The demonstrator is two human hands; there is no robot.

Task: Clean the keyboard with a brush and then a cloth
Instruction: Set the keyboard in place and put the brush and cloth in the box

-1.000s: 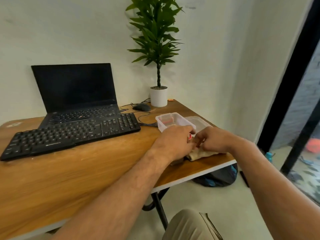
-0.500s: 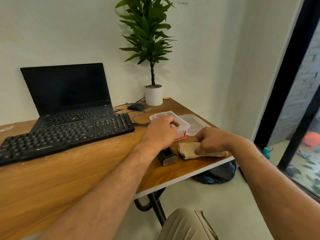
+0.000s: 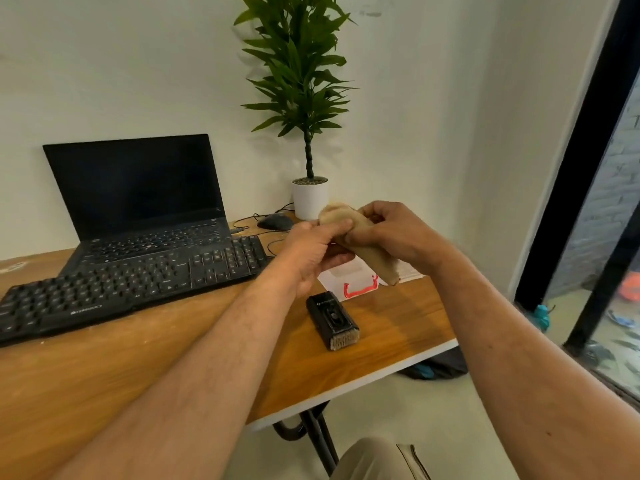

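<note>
both hands, left hand (image 3: 311, 251) and right hand (image 3: 391, 233), are pinching the rolled tan cloth (image 3: 363, 240) up in the air; the small black plastic brush (image 3: 333, 320) lies on the wooden desk (image 3: 138, 368) right below, long axis pointing toward me, a touch nearer the left

Legible markings: none confirmed

The flat black full-size plastic keyboard (image 3: 131, 282) carries a small pale brand mark on its front edge, left of centre; its letters are too blurred to read. Key legends appear as pale specks only. The small black rectangular plastic brush (image 3: 331, 319) on the wooden desk (image 3: 104, 368) bears a faint top mark, also unreadable.
</note>
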